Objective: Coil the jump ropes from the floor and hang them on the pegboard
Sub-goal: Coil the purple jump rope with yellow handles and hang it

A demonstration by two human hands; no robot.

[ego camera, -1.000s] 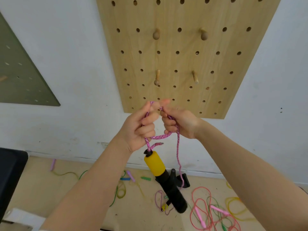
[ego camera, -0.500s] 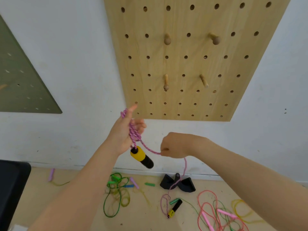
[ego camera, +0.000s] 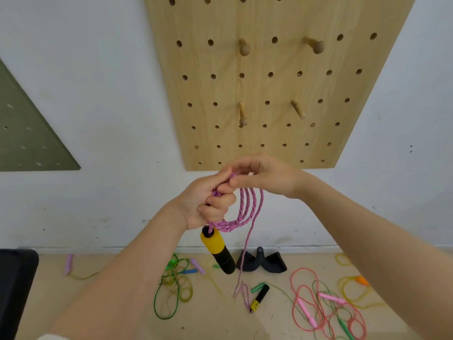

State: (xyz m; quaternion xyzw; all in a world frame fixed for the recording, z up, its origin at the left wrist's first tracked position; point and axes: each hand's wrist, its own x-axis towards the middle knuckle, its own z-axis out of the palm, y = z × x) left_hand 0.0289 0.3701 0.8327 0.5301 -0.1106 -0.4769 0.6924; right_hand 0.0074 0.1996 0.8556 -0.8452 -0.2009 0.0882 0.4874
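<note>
Where right hand (ego camera: 266, 177) pulled strand aside before, it now pinches pink rope (ego camera: 245, 207) atop left hand (ego camera: 206, 204); left fist grips more coils.

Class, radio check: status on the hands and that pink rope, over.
Left hand grips coiled pink rope. Right hand pinches top loop. Tail and second handle on floor. Pegs free.
</note>
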